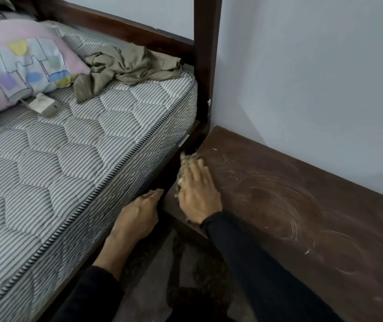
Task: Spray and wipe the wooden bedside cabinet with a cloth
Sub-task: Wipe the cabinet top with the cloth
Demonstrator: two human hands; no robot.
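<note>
The dark wooden bedside cabinet (302, 205) runs along the wall at right, its top streaked with pale curved wipe marks. My right hand (197, 194) lies flat on the cabinet's left end, pressing a crumpled beige cloth (184, 166) that pokes out beyond my fingers at the cabinet's edge. My left hand (139, 217) rests against the side of the striped mattress (69, 159), fingers together and pointing toward the gap beside the cabinet, holding nothing. No spray bottle is in view.
A dark bed post (205, 66) and wooden rail stand at the cabinet's far left corner. On the mattress lie a pink pillow (11, 66), an olive garment (127, 66) and a white charger (44, 106). A pale wall (313, 77) backs the cabinet. Grey floor (162, 275) lies below.
</note>
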